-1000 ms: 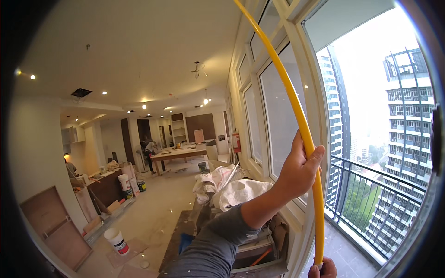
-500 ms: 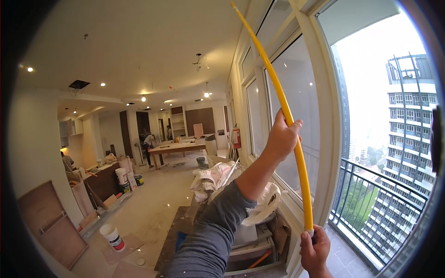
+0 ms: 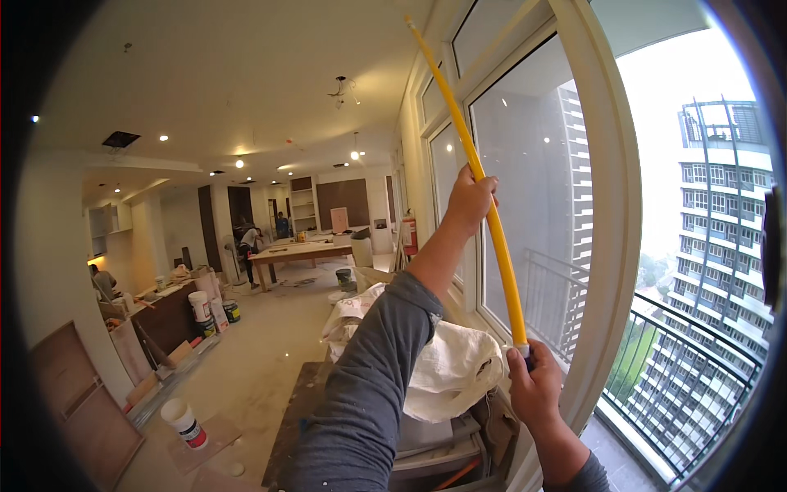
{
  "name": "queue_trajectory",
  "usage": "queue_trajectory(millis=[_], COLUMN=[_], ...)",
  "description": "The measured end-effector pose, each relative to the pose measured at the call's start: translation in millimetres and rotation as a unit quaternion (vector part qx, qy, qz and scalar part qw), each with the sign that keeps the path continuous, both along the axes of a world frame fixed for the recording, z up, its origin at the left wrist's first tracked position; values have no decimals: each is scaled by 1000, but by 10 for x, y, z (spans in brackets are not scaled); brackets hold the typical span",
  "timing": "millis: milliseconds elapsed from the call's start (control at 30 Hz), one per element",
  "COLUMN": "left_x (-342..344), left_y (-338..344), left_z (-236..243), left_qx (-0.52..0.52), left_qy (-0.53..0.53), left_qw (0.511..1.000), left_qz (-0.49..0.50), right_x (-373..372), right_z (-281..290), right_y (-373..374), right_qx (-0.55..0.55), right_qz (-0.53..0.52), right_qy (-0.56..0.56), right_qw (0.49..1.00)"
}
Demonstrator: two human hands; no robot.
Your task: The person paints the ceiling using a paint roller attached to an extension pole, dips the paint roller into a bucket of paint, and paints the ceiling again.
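A long yellow pole point(image 3: 502, 254) slants up and away in front of the window point(image 3: 525, 180), its thin far end high near the ceiling. My left hand point(image 3: 470, 202) is closed around its middle, with the arm stretched forward. Lower down, my right hand point(image 3: 537, 382) grips the pole's near end, where a pale collar shows above the thumb. The fingers beneath that end are partly hidden. What the pole's far tip carries, if anything, is too small to make out.
Below my arms, a white sack point(image 3: 451, 369) lies over boxes and boards. A white bucket point(image 3: 184, 424) stands on the floor to the left. Farther back are a long worktable point(image 3: 299, 252) and a bent-over person point(image 3: 248, 246). Balcony railing point(image 3: 689, 361) runs outside on the right.
Both hands and the pole's lower end have moved up and left in view. More of the window and my right forearm now show. Both hands keep their grip.
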State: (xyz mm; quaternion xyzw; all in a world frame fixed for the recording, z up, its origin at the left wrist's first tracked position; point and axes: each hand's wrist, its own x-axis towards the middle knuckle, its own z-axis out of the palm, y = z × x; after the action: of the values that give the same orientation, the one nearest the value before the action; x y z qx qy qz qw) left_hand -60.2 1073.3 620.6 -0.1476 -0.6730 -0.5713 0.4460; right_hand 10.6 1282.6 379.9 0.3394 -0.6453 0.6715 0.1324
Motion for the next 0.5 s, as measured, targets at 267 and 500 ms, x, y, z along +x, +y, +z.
queue_trajectory(millis=[267, 500], left_x=[-512, -674], left_y=[-826, -1112], left_z=[242, 355], left_qx=[4, 24], left_qy=[2, -5], left_qw=[1000, 999], left_qz=[2, -23], right_x=[-523, -705], right_z=[242, 397], right_y=[-843, -1105], right_qx=[8, 18], right_qz=[-46, -61], right_qy=[54, 65], right_qw=[997, 996])
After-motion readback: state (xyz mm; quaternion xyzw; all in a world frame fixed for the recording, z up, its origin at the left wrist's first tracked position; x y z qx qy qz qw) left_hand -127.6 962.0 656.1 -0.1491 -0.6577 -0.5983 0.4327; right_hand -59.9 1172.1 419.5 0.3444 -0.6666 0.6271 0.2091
